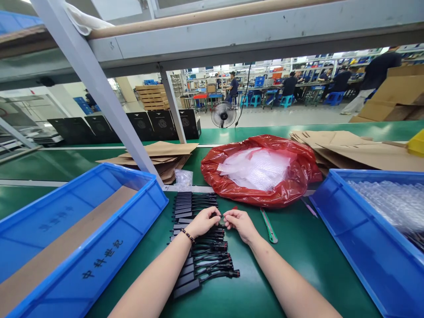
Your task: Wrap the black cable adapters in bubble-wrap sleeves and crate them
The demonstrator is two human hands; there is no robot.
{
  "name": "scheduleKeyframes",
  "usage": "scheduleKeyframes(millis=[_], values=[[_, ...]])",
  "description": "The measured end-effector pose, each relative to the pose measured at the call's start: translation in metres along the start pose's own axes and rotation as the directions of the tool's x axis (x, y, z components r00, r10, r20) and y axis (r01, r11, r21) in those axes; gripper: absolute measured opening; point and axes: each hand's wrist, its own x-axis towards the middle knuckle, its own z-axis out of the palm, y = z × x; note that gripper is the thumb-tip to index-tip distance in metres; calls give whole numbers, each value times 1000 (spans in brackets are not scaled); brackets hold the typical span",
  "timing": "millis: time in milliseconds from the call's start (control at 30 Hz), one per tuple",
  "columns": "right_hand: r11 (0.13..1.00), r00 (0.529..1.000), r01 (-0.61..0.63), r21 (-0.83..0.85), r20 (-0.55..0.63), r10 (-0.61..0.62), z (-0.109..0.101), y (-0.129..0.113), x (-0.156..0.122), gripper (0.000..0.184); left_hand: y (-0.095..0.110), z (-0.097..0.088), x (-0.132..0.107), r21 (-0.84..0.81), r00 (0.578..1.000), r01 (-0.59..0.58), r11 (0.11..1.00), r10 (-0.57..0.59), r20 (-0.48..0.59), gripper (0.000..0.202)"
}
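Observation:
A row of several black cable adapters (pixel 195 247) lies on the green table (pixel 298 247), each a flat black block with a short cable and a round plug. My left hand (pixel 203 221) and my right hand (pixel 239 223) meet over the middle of the row, fingers curled and pinched together on a small black plug end between them. A beaded bracelet (pixel 188 236) is on my left wrist. What exactly sits between the fingertips is mostly hidden.
A blue crate (pixel 99 247) with a cardboard liner stands left; another blue crate (pixel 364 247) with bubble wrap stands right. A red bag (pixel 232 176) of plastic bags lies behind. A green utility knife (pixel 269 226) is by my right hand. Cardboard stacks (pixel 162 157) and a slanted frame post (pixel 99 88) are behind.

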Motion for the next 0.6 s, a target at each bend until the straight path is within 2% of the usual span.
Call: scheduleKeyframes(millis=[600], values=[[953, 990, 136, -272, 0, -141, 8, 1, -4, 17, -2, 2, 2, 46, 1000, 5, 999, -4, -18, 13]])
